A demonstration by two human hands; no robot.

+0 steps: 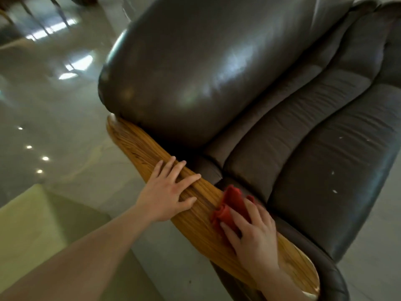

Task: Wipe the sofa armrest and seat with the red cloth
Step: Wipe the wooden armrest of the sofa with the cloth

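Note:
A dark grey leather sofa fills the right of the head view, with a rounded backrest [195, 68] and a ribbed seat [314, 153]. A wooden armrest [138, 146] runs diagonally along its near side. My right hand [251, 233] presses the crumpled red cloth [232, 205] flat onto the armrest near the seat's edge. My left hand [169, 190] rests flat on the wood just beyond it, fingers spread, holding nothing.
A glossy pale tiled floor [56, 109] with light reflections lies left of the sofa. A pale green box-like surface [28, 231] sits at lower left. Blurred chair legs [43, 16] stand at top left. Small white specks dot the seat.

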